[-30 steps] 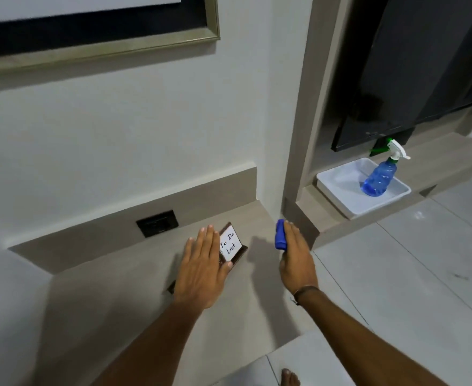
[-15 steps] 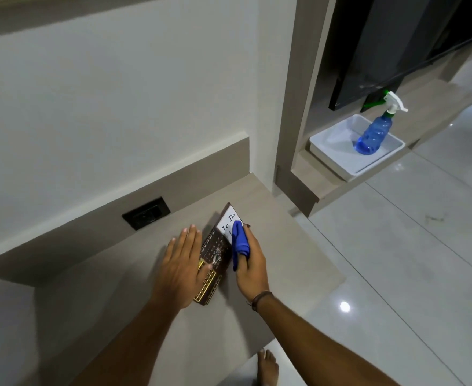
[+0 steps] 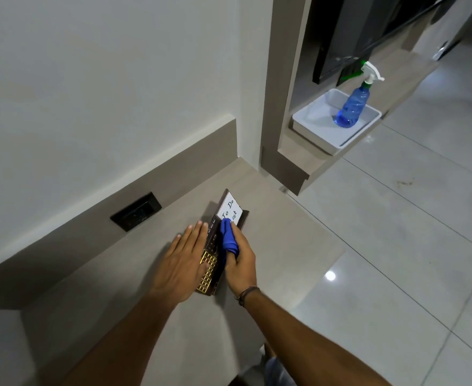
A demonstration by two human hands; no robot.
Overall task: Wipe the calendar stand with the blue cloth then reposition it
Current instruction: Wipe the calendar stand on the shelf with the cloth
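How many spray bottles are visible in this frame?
1. The blue spray bottle stands upright in the white tray on the low ledge at right, well away from the calendar stand. Others may be hidden behind the partition.

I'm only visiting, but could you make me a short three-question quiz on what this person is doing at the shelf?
1. True or false: the blue cloth is in the right hand.
2. What words show on the white card on the calendar stand?
3. The spray bottle stands: A) on the floor, B) in the white tray, C) beside the wall socket.

Key: 1. True; the left hand lies flat on the stand. 2. "To Do", with "List" partly covered. 3. B.
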